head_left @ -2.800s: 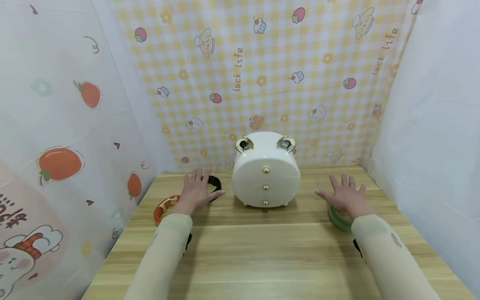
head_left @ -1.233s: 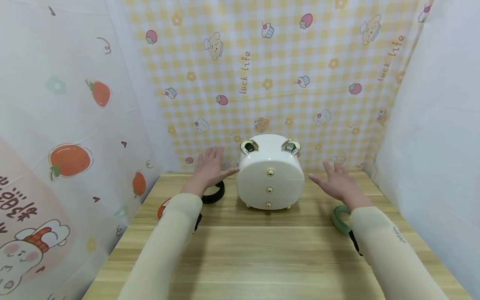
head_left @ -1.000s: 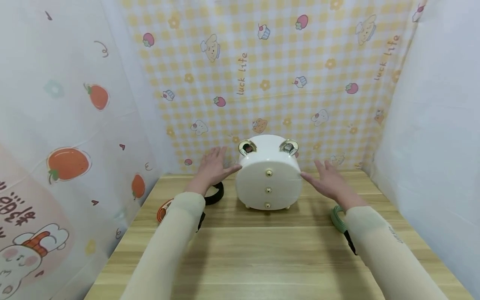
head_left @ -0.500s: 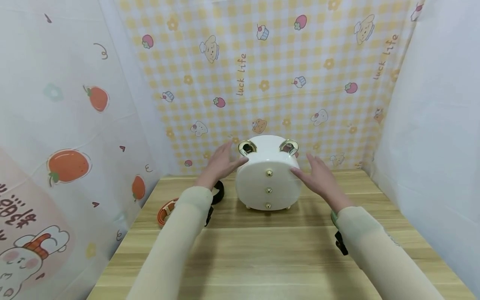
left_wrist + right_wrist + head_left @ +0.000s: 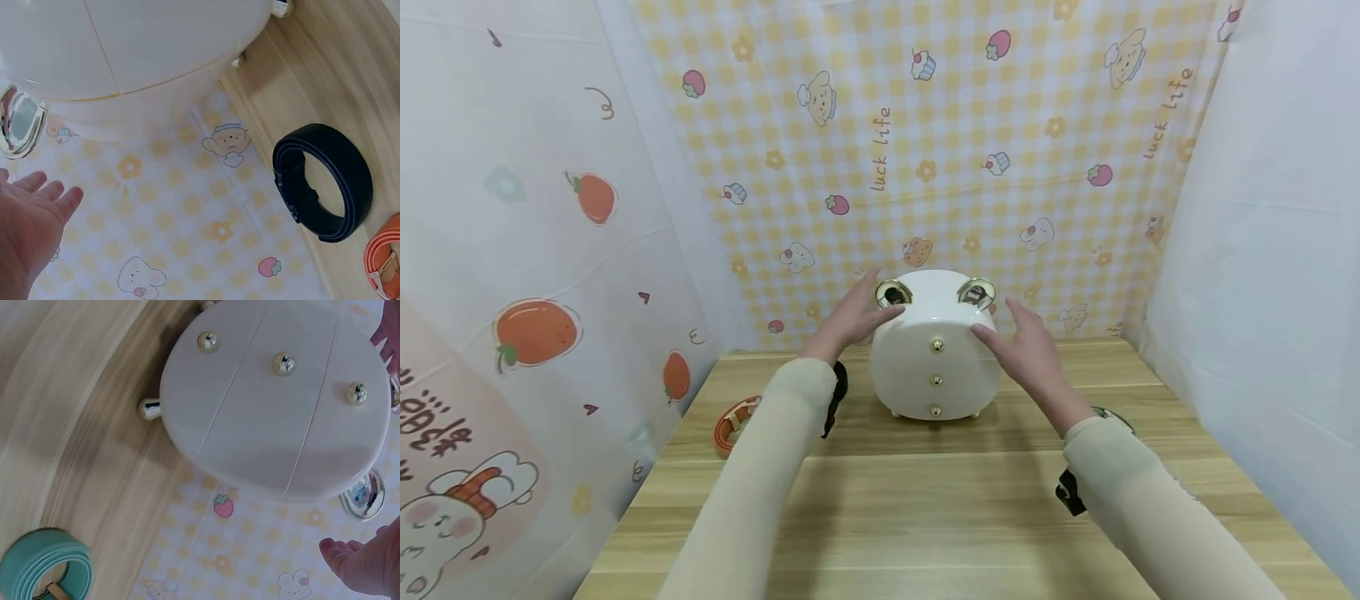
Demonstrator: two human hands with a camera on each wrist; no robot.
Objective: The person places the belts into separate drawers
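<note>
A white rounded drawer box (image 5: 936, 375) stands upright on the table, with gold knobs down its front, small gold feet and two round gold-rimmed ears on top. My left hand (image 5: 853, 317) is raised by its left ear, fingers extended. On the other side, my right hand (image 5: 1028, 348) is held with thumb and fingers spread near the right ear. In the wrist views a gap shows between each hand and the box; both palms hold nothing. A coiled black belt (image 5: 356, 187) lies left of the box, largely hidden by my left wrist in the head view.
A coiled orange belt (image 5: 727, 429) lies at the left of the wooden table (image 5: 917, 517). At the right is a coiled green belt (image 5: 44, 559), mostly behind my right forearm in the head view. Printed cloth (image 5: 970, 117) hangs close behind the box, with white cloth at both sides.
From above the belts at either side, both hands have risen and moved inward to the box's ears. The box and belts stay where they were.
</note>
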